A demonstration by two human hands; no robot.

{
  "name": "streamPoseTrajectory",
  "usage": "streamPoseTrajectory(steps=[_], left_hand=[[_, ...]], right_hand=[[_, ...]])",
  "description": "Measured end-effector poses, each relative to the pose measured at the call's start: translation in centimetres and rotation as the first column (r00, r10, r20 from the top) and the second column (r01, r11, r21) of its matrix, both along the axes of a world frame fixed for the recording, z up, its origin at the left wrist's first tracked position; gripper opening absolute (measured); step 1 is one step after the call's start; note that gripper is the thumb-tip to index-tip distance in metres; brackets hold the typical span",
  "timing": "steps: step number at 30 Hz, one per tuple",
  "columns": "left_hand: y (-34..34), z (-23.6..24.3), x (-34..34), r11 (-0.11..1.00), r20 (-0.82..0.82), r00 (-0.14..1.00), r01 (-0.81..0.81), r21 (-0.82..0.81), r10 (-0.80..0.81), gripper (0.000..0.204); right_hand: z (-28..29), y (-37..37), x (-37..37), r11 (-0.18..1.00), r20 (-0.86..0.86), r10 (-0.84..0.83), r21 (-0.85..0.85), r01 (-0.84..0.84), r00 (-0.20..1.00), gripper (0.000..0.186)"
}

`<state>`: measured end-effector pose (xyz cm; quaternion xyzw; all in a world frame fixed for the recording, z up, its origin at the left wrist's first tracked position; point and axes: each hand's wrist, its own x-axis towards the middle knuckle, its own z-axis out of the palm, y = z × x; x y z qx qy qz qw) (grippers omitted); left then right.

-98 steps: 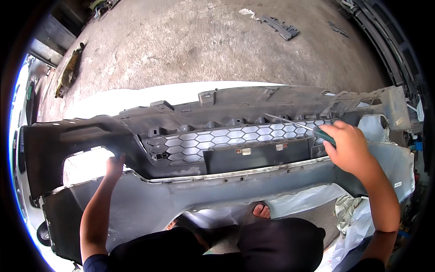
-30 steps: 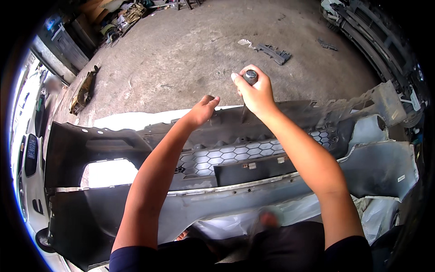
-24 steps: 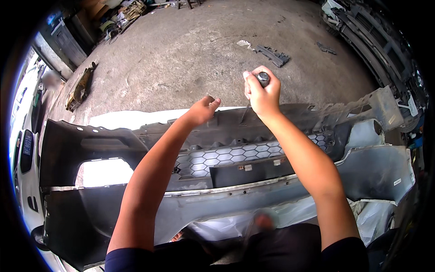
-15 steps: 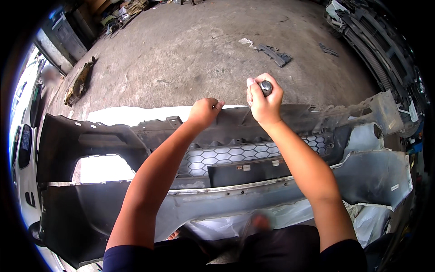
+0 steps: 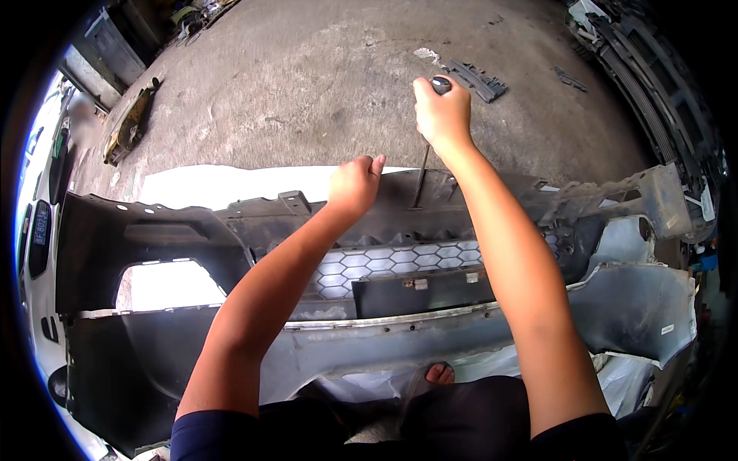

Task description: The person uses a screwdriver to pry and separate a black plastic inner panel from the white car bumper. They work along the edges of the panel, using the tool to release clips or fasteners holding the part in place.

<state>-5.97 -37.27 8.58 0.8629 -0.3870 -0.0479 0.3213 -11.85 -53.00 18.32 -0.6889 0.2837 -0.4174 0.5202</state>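
A large dark plastic car bumper [image 5: 400, 342] lies across in front of me, its inner side showing, with a honeycomb grille [image 5: 369, 266] in the middle. My right hand [image 5: 446, 119] is wrapped round the black handle of a screwdriver [image 5: 422, 177], raised beyond the bumper's far edge. The thin shaft slants down and its lower end meets the bumper's far strip. My left hand [image 5: 356, 186] is closed at that far edge, left of the shaft, thumb up; its fingers are partly hidden.
White sheeting [image 5: 254, 183] lies under the bumper. Broken black plastic pieces [image 5: 478, 81] are on the concrete floor beyond. A stripped car front [image 5: 638, 77] stands at the right, a white car [image 5: 46, 269] at the left. My foot [image 5: 440, 374] is close to the bumper's near edge.
My right hand has risen and moved farther away, and the screwdriver's shaft now shows below it. My left hand has stayed at the far edge, its wrist turned slightly.
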Motion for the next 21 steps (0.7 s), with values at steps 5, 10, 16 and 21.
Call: streamPoseTrajectory(steps=[5, 10, 16, 21], left_hand=[[-0.6, -0.1, 0.8, 0.999, -0.051, 0.999, -0.008, 0.046, 0.01, 0.052], [-0.6, -0.2, 1.0, 0.999, -0.044, 0.999, 0.01, 0.039, -0.008, 0.055], [-0.2, 0.0, 0.9, 0.996, -0.044, 0.999, 0.036, 0.078, -0.032, 0.056], [0.2, 0.6, 0.4, 0.994, -0.054, 0.996, 0.077, 0.076, -0.073, 0.054]], right_hand=[[0.1, 1.4, 2.5, 0.997, -0.131, -0.058, -0.067, 0.05, 0.99, 0.026], [-0.1, 2.1, 2.2, 0.993, -0.044, -0.068, -0.102, 0.063, 0.997, 0.027], [-0.1, 2.9, -0.8, 0.992, 0.083, -0.015, -0.125, 0.025, 0.996, 0.026], [-1.1, 3.5, -5.6, 0.993, 0.126, 0.114, -0.049, -0.108, 0.986, 0.022]])
